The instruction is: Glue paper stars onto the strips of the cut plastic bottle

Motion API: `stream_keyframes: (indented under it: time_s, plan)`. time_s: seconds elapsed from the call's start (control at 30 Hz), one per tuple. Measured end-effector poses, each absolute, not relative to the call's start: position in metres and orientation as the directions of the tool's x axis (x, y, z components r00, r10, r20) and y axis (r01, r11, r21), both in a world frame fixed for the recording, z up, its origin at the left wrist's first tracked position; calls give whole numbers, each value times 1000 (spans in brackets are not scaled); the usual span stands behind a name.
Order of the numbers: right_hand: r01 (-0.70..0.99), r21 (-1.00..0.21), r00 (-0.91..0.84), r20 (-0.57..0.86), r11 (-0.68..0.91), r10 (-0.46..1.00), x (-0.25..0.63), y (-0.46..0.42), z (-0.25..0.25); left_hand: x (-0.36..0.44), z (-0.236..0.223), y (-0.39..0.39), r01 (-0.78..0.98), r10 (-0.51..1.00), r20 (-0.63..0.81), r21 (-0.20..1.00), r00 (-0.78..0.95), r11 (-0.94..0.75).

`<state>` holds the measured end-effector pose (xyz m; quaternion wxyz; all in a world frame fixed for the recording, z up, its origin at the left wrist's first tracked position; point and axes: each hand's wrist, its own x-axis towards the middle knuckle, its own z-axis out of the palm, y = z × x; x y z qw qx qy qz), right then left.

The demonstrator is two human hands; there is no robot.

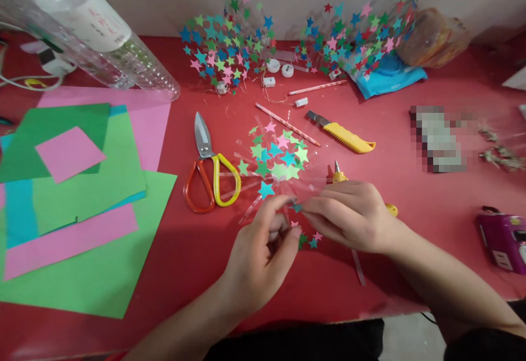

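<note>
My right hand [353, 213] is closed, its fingertips pinching a small teal paper star [296, 207]. Just left of it, my left hand [267, 254] curves with thumb and index finger apart; nothing shows between them. Beyond both hands lies a fan of clear plastic strips [234, 194] tipped with green, pink and blue paper stars [274, 150]. Several loose little stars [314, 243] lie near my left thumb. Under my right hand is a yellow glue gun [338, 176], mostly hidden; only its metal nozzle and bits of yellow show.
Scissors [205, 164] lie left of the strips, beside coloured paper sheets [88, 185]. A yellow utility knife [343, 131] and striped pencils [287, 124] lie beyond. Star-covered clear pieces [230, 43] stand at the wall. A large plastic bottle [88, 27] leans back left; a purple device [501, 240] sits right.
</note>
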<state>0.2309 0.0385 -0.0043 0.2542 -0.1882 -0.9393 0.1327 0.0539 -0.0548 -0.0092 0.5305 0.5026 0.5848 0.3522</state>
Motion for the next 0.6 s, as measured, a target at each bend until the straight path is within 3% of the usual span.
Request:
stream_keyframes:
  time_s: [0.6]
  plan:
    - [316, -522, -732, 397, 792, 554, 229, 37, -7, 55, -12, -54, 165, 968, -245, 958, 46, 235]
